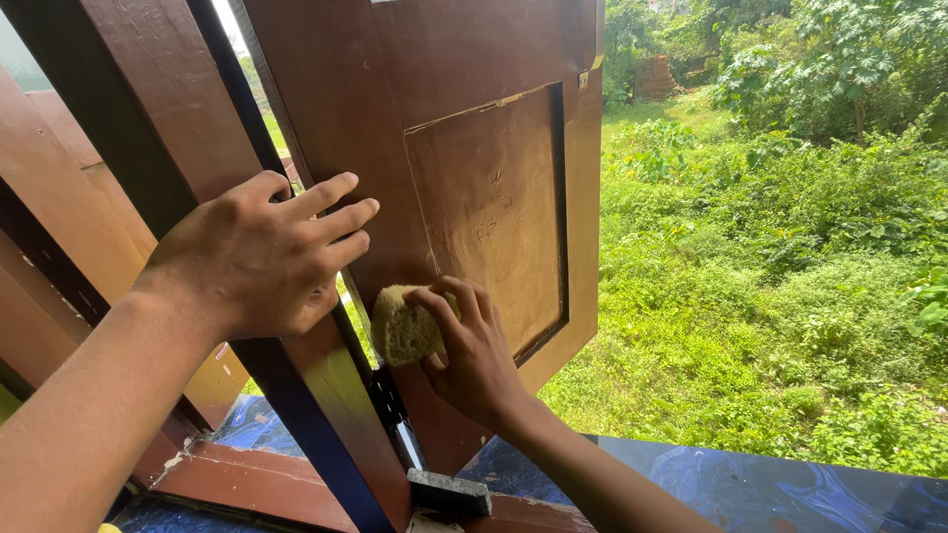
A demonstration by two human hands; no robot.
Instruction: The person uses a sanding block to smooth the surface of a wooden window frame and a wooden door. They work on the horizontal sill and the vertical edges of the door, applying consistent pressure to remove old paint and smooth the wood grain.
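Yellow sponge point(403, 326), one, in right hand point(472, 350)

Blue marbled sill point(790, 489), dark block point(449, 491) on it

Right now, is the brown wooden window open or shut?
Open. The window shutter swings outward over the green garden, away from its frame. The right hand presses a sponge against it.
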